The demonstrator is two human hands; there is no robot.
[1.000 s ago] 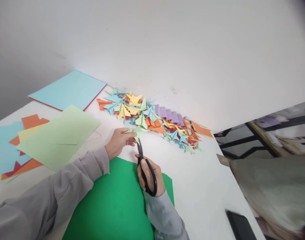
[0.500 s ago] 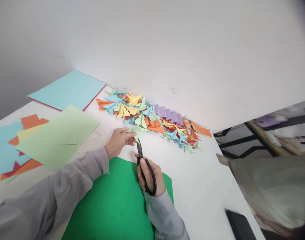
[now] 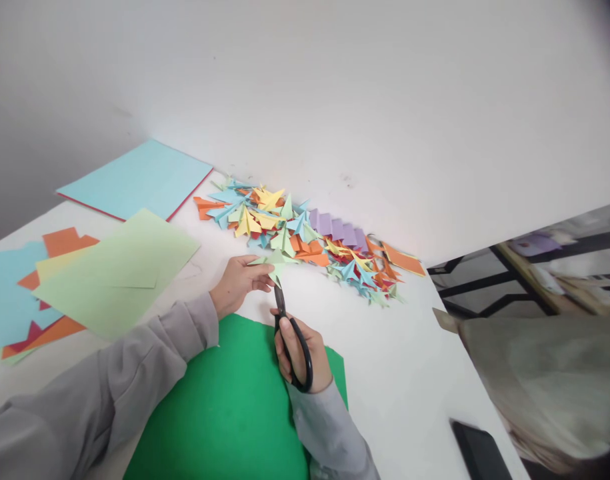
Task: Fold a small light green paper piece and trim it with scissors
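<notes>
My left hand pinches a small pale-green folded paper piece, pointed like the little paper planes behind it. In my right hand is a pair of black-handled scissors, the blades pointing away from me. Their tips reach the lower edge of the green piece; whether they bite into it I cannot make out. Just beyond my hands lies a long heap of folded paper planes in blue, yellow, green and orange. A large green sheet lies under my forearms.
Left on the white table are a pale-green sheet, coloured offcuts and a light-blue stack by the wall. Purple folded pieces and an orange strip lie at the back. A black phone rests near the right edge.
</notes>
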